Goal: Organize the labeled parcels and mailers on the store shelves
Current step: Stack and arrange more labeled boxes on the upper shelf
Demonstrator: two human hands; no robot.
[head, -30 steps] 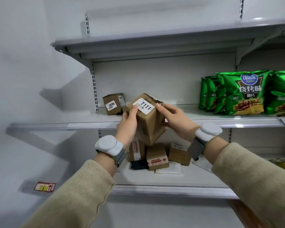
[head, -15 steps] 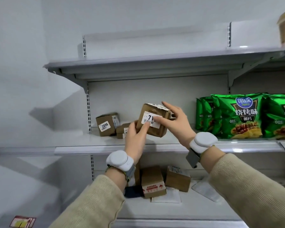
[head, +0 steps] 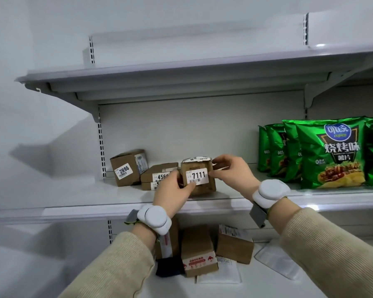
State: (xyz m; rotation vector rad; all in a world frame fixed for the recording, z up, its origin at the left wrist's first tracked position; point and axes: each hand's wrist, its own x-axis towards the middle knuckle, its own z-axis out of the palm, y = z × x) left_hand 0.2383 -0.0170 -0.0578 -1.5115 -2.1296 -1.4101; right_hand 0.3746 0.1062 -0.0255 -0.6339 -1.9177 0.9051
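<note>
Centre of frame, middle shelf (head: 78, 198): 7111 box (head: 199, 183) now sits upright on the shelf, label facing out. One second ago it was tilted in the air in front of the shelf edge; half a second ago it was raised to shelf level. So the lift is done and the placement nearly done. The box stands just right of the stack (head: 159, 172) of two flat boxes, which is just right of the 2896 box (head: 127, 167). Judgement: a row of outward-facing labels is being built; this item needs only squaring and release.

Hands: neither has let go. Left hand (head: 172, 191) grips the lower left front corner, thumb on the label's bottom edge. Right hand (head: 232, 175) pinches the upper right edge, fingertips at the label's right end.

Remaining work, judged: parcels (head: 197, 251) and mailers (head: 277, 262) lie unsorted on the lower shelf (head: 267, 284).

Hidden or unreadable:
- Left hand covers the ends of both stack labels; only "456" and "5" show.
- Cannot tell whether the 7111 box touches the stack; the hand is in the way.
- Left wrist hides part of one lower parcel; no numbers legible down there.
- Dark item beside the parcels: unidentified.
- Chip bags (head: 329, 151) are cut off at the right edge.
- Top shelf (head: 181, 72) is seen from below only; its surface is out of view.
</note>
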